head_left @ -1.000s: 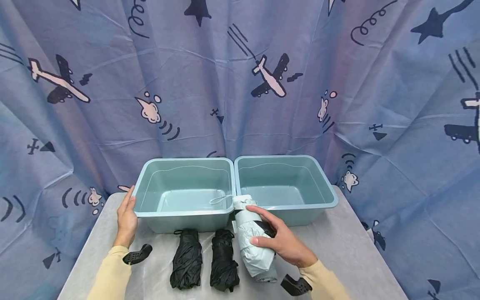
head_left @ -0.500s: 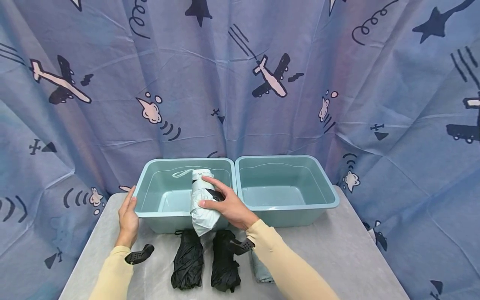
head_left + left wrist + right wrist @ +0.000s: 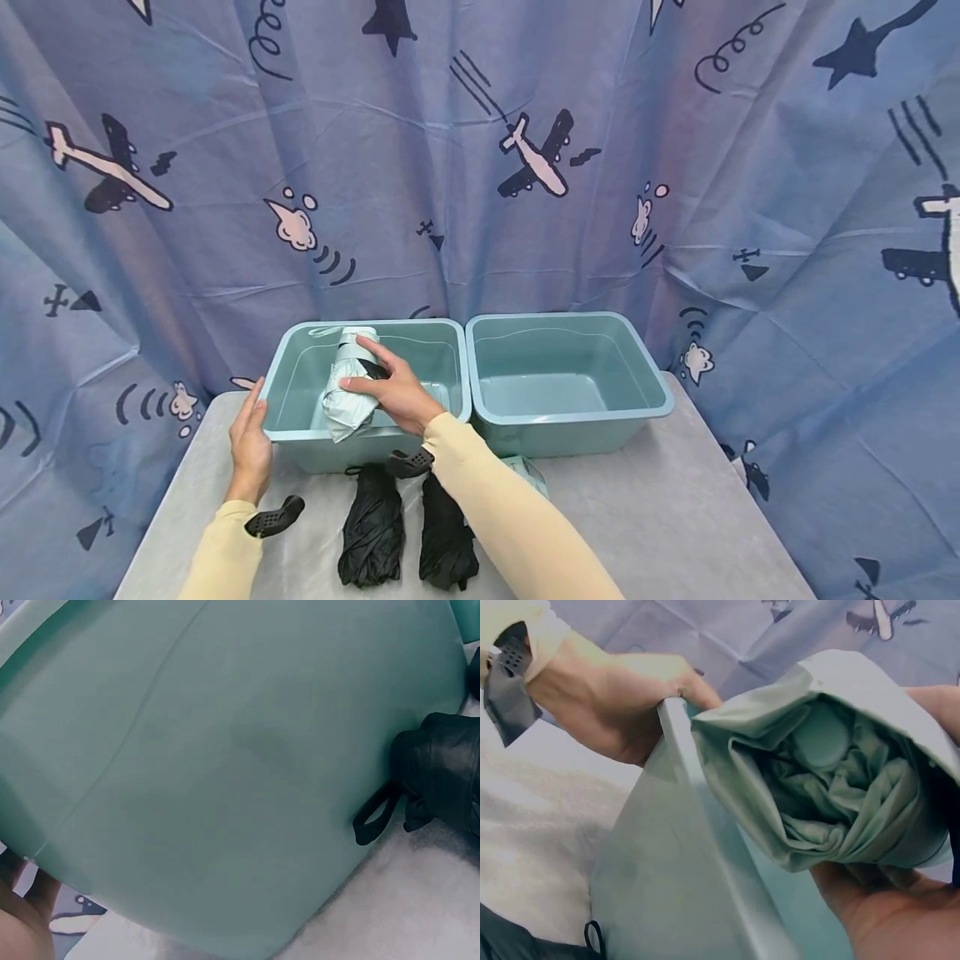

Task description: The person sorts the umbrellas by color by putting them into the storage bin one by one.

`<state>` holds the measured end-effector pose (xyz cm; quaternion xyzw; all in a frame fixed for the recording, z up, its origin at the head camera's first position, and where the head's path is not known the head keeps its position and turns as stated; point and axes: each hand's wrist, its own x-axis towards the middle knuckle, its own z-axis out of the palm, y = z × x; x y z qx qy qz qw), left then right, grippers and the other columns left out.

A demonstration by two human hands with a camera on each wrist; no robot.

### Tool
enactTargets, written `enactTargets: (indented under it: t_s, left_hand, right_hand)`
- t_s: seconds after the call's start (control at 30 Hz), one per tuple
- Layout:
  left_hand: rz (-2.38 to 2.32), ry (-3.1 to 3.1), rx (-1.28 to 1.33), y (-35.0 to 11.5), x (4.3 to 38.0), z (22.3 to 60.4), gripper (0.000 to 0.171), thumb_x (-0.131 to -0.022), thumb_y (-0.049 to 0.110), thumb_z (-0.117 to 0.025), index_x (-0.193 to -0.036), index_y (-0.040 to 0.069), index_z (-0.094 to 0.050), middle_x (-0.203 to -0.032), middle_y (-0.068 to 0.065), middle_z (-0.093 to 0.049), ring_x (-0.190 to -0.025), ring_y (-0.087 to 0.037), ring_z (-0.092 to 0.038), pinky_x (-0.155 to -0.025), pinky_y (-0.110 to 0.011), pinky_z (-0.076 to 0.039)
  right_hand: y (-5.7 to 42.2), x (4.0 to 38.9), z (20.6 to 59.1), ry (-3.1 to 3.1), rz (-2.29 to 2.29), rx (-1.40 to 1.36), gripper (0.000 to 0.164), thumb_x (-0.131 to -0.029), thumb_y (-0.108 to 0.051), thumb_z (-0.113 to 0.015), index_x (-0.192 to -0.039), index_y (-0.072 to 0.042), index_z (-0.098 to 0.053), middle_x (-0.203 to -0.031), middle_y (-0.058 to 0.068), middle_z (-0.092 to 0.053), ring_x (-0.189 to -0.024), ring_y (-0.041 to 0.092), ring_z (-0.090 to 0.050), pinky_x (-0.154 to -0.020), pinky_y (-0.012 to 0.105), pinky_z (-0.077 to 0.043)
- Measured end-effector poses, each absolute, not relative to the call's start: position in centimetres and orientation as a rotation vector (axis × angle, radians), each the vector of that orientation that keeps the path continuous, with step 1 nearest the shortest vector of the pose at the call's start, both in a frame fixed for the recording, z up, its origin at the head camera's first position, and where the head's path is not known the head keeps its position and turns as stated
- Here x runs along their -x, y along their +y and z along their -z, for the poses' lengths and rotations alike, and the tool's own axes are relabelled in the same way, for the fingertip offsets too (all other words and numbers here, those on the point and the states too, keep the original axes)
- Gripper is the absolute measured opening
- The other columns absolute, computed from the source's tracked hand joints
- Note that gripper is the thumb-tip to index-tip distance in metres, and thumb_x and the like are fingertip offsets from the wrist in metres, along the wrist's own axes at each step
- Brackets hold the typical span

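My right hand (image 3: 401, 390) grips a pale mint folded umbrella (image 3: 351, 400) with a dark strap and a white wrist loop, over the left light-green bin (image 3: 330, 457). Seen from the right wrist, the umbrella's gathered fabric end (image 3: 840, 802) faces the camera, above the bin's rim. With straight fingers, my left hand (image 3: 251, 446) rests against that bin's left end; the right wrist view shows the same hand (image 3: 630, 697) at the rim. In front of the bin lie two black folded umbrellas (image 3: 372, 533) (image 3: 446, 542), side by side.
A second light-green bin (image 3: 577, 435) stands to the right, against the first. Under my right forearm a pale green folded item (image 3: 529, 473) is mostly hidden. The grey table (image 3: 660, 517) runs back to a blue patterned curtain (image 3: 450, 167).
My right hand has lifted the pale mint umbrella from the table and carried it left, up and over the left bin. My left hand has stayed at the bin's end.
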<state>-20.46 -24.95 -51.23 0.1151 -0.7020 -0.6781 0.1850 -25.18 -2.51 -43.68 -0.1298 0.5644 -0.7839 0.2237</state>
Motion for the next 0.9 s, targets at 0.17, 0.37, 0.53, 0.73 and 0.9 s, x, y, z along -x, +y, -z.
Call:
enactTargets:
  t_s: [0.17, 0.37, 0.53, 0.73, 0.9]
  left_hand:
    - [1.936, -1.937, -0.301, -25.0, 20.7, 51.3, 0.049, -0.112, 0.017, -0.031, -0.159, 0.006, -0.030, -0.165, -0.015, -0.026, -0.151, -0.031, -0.022, -0.124, -0.036, -0.016]
    - [1.936, -1.915, -0.285, -25.0, 20.7, 51.4, 0.049, -0.112, 0.016, -0.031, -0.158, 0.002, -0.030, -0.164, -0.018, -0.025, -0.151, -0.031, -0.022, -0.124, -0.032, -0.016]
    - [1.933, -1.933, -0.302, -24.9, 20.6, 51.5, 0.049, -0.111, 0.017, -0.032, -0.158, 0.002, -0.031, -0.165, -0.015, -0.025, -0.152, -0.031, -0.020, -0.125, -0.037, -0.013]
    - [1.947, -1.966, -0.285, -24.9, 20.6, 51.6, 0.050, -0.112, 0.019, -0.030, -0.161, 0.007, -0.027, -0.167, -0.012, -0.021, -0.153, -0.031, -0.015, -0.125, -0.044, -0.009]
    - [1.957, -1.985, -0.283, -25.2, 20.4, 51.5, 0.050, -0.113, 0.020, -0.027, -0.162, 0.012, -0.025, -0.168, -0.009, -0.019, -0.153, -0.029, -0.015, -0.125, -0.044, -0.010]
  right_hand:
    - [-4.7, 26.0, 44.5, 1.561, 2.169, 0.279, 0.074, -0.092, 0.000, -0.072, -0.154, -0.029, -0.046, -0.152, 0.006, -0.043, -0.118, 0.021, -0.061, -0.092, 0.036, -0.055]
    - [-7.3, 26.3, 45.5, 1.651, 2.167, 0.202, 0.070, -0.090, -0.004, -0.077, -0.151, -0.027, -0.051, -0.150, 0.007, -0.046, -0.120, 0.020, -0.059, -0.093, 0.036, -0.055]
    - [-8.6, 26.3, 46.0, 1.795, 2.110, 0.160, 0.068, -0.088, -0.011, -0.081, -0.149, -0.027, -0.054, -0.151, 0.005, -0.046, -0.127, 0.024, -0.055, -0.099, 0.038, -0.052]
    - [-9.4, 26.4, 46.1, 1.959, 2.018, 0.152, 0.068, -0.089, -0.012, -0.080, -0.150, -0.023, -0.052, -0.152, 0.008, -0.046, -0.138, 0.029, -0.045, -0.107, 0.043, -0.046]
    - [-10.3, 26.6, 46.3, 2.025, 1.934, 0.202, 0.068, -0.090, -0.012, -0.079, -0.152, -0.021, -0.050, -0.152, 0.008, -0.048, -0.139, 0.027, -0.045, -0.108, 0.041, -0.045]
